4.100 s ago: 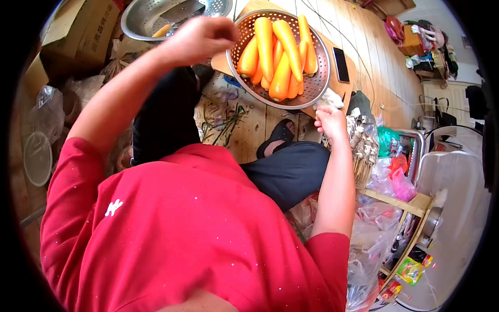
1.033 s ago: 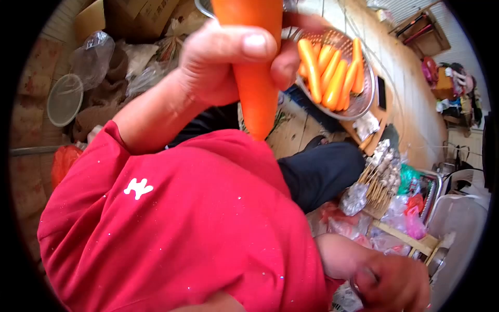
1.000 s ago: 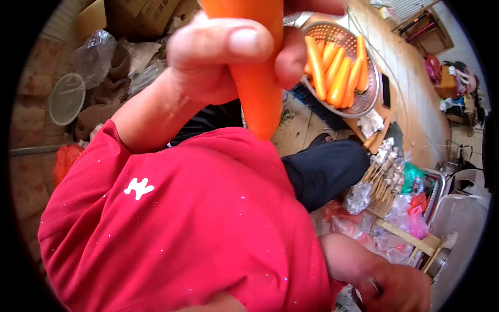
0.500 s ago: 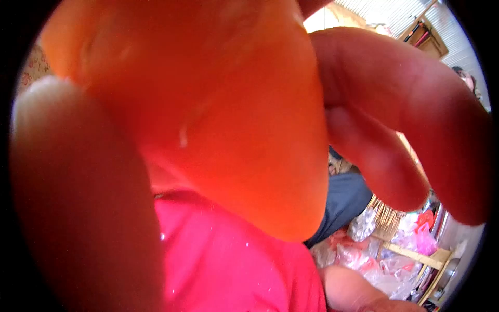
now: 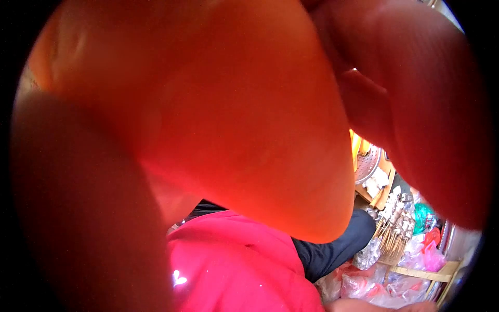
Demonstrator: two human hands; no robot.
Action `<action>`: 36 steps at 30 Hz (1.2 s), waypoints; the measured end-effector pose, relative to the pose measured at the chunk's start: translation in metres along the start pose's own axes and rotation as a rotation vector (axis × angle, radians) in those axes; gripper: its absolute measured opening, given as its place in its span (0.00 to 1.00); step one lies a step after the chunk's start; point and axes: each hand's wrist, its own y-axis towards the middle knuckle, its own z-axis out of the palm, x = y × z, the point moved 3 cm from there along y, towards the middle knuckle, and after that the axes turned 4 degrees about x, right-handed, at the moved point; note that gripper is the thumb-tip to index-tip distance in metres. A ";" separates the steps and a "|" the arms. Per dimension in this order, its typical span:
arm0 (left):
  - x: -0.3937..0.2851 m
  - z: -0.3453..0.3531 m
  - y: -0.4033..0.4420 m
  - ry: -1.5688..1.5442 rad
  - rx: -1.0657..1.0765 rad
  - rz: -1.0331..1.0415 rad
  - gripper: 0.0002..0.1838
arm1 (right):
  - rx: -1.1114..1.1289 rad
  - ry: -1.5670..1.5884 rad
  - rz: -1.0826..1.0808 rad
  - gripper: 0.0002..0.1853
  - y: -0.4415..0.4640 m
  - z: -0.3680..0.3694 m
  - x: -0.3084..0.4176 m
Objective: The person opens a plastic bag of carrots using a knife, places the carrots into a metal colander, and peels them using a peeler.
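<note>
A large orange carrot (image 5: 249,130), very close to the camera and blurred, fills the upper middle of the view. My left hand (image 5: 426,104) is closed around it, with the thumb dark at the left and the fingers at the right. Of my right hand (image 5: 416,307), only a strip of skin shows at the bottom edge; its fingers are hidden. Past the left fingers, part of a perforated metal colander (image 5: 368,165) shows, with orange carrots (image 5: 355,148) in it.
Below the colander are a wooden board (image 5: 385,193) and a crumpled white item (image 5: 376,181). Skewers (image 5: 393,236) lie beside a green bag (image 5: 423,217) and a pink bag (image 5: 432,257). Clear plastic bags (image 5: 358,286) and a wooden frame (image 5: 421,273) are at the lower right.
My left hand has brought the carrot up close to the camera. The view has shifted slightly, showing part of the colander again. My right hand has sunk almost out of the bottom edge.
</note>
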 end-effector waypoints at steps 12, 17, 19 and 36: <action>-0.049 0.004 -0.017 -0.140 0.071 0.208 0.28 | 0.509 -0.049 0.352 0.19 0.046 -0.028 0.024; -0.183 -0.017 -0.030 -0.547 0.257 0.687 0.27 | 0.174 -0.239 0.403 0.20 0.026 -0.017 0.011; -0.216 -0.016 -0.025 -0.770 0.284 0.745 0.27 | 0.058 -0.269 0.532 0.19 0.026 -0.031 0.010; -0.052 0.097 0.034 -1.379 0.014 -0.724 0.23 | -0.115 -0.803 1.489 0.14 -0.214 -0.117 -0.093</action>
